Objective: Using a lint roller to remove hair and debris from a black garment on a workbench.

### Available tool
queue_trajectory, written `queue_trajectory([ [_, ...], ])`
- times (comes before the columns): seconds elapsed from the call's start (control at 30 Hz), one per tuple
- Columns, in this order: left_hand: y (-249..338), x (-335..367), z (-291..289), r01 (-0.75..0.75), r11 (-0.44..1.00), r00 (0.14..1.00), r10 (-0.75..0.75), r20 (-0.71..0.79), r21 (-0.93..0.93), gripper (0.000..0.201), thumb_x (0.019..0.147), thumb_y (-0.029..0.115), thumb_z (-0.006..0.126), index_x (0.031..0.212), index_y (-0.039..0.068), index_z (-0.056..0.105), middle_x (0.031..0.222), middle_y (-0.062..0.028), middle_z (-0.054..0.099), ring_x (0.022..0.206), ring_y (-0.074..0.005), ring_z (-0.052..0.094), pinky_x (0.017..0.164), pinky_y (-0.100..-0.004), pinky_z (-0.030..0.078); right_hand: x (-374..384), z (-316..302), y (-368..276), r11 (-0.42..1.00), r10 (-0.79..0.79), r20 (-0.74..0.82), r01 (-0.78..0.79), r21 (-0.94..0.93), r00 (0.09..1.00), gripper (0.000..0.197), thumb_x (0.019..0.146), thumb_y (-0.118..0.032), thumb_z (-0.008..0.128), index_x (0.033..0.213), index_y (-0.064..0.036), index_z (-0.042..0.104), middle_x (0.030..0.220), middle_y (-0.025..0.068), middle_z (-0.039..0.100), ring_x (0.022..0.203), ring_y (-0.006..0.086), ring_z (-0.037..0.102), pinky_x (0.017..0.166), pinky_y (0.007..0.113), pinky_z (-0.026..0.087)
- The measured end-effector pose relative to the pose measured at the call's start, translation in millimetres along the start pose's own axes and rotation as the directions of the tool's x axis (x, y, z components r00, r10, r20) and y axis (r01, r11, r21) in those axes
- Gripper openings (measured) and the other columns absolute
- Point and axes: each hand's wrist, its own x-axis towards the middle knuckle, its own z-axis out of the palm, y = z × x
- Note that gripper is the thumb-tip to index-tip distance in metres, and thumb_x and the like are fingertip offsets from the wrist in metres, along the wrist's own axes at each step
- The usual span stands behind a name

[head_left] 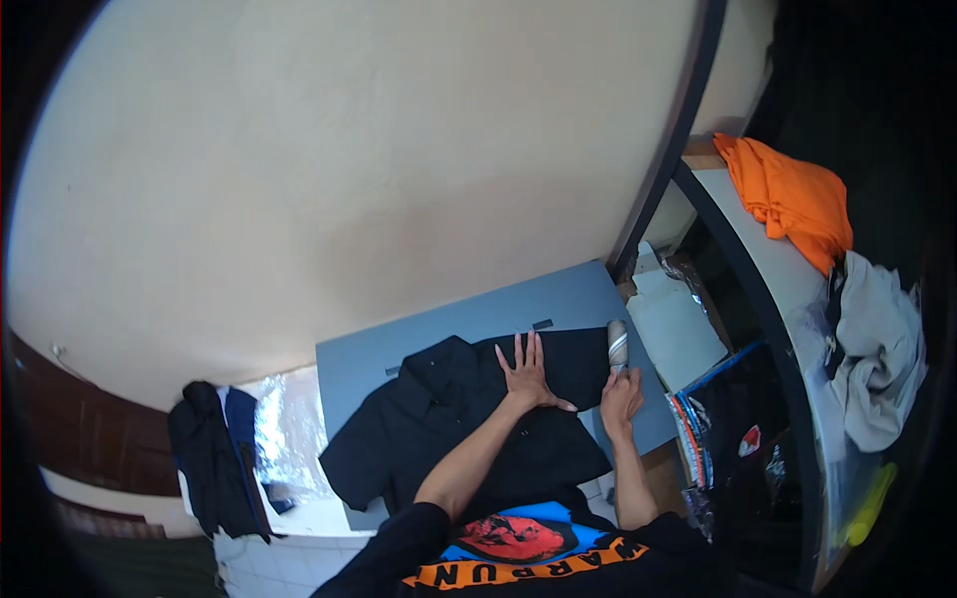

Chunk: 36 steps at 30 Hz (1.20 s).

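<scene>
A black short-sleeved collared shirt (424, 414) lies spread on a grey-blue table (349, 349). My left hand (525, 379) presses flat on the shirt's fabric, its fingers spread apart. In my right hand (622, 401) is the handle of a lint roller (618, 342). The roller's pale cylinder rests at the right end of the shirt, by the edge of its sleeve. My fingers are closed round the handle and hide most of it.
A plain wall (349, 149) rises behind the table. On the right stands a dark-framed shelf (743, 239) bearing orange cloth (793, 194), grey cloth (877, 349) and a yellow-green item (872, 503). Dark clothes (211, 458) lie left of the table, beside shiny silvery sheeting (289, 419).
</scene>
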Motion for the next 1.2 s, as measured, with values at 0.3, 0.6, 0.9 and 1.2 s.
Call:
queue_trajectory([
  [0.3,-34,-38,21,-0.389,0.859,0.814,0.151,-0.561,-0.333,0.117,0.071,0.061,0.085,0.156,-0.001,0.034,0.167,-0.0275,0.025,0.157,-0.0473,0.015,0.126,-0.0653,0.005,-57,-23,-37,0.968,-0.055,0.096,0.030,0.249,0.994,0.036,0.110,-0.020,0.047,0.126,0.0098,0.060,0.121,0.0275,0.058,0.115,0.0483,0.057,0.099,0.053,0.046],
  [0.6,-105,-265,57,0.030,0.963,0.861,-0.160,-0.482,-0.267,0.082,0.088,0.044,0.077,0.152,0.002,0.046,0.165,-0.0282,0.028,0.156,-0.0478,0.020,0.126,-0.0644,0.009,-140,-41,-7,0.845,-0.495,0.388,0.327,0.422,0.778,0.045,0.109,-0.017,0.041,0.137,0.0178,0.045,0.164,0.0355,0.025,0.154,0.0541,0.018,0.126,0.065,0.009],
  [0.9,-82,-245,58,0.155,0.964,0.857,-0.241,-0.456,-0.218,0.093,0.094,0.059,0.061,0.161,0.002,0.032,0.167,-0.0279,0.025,0.156,-0.0467,0.019,0.126,-0.0625,0.008,-86,-19,-1,0.860,-0.475,0.331,0.351,0.370,0.815,0.037,0.111,-0.016,0.039,0.129,0.0130,0.053,0.165,0.0301,0.029,0.156,0.0459,0.023,0.128,0.060,0.014],
  [1.2,-87,-198,58,0.051,0.905,0.515,-0.385,-0.766,-0.421,0.050,0.080,0.023,0.083,0.119,0.001,0.063,0.146,-0.0265,0.046,0.139,-0.0470,0.041,0.120,-0.0606,0.027,3,24,28,0.837,-0.537,0.321,0.445,0.317,0.780,0.049,0.113,-0.022,0.036,0.145,0.0128,0.047,0.165,0.0264,0.033,0.156,0.0435,0.024,0.129,0.054,0.013],
])
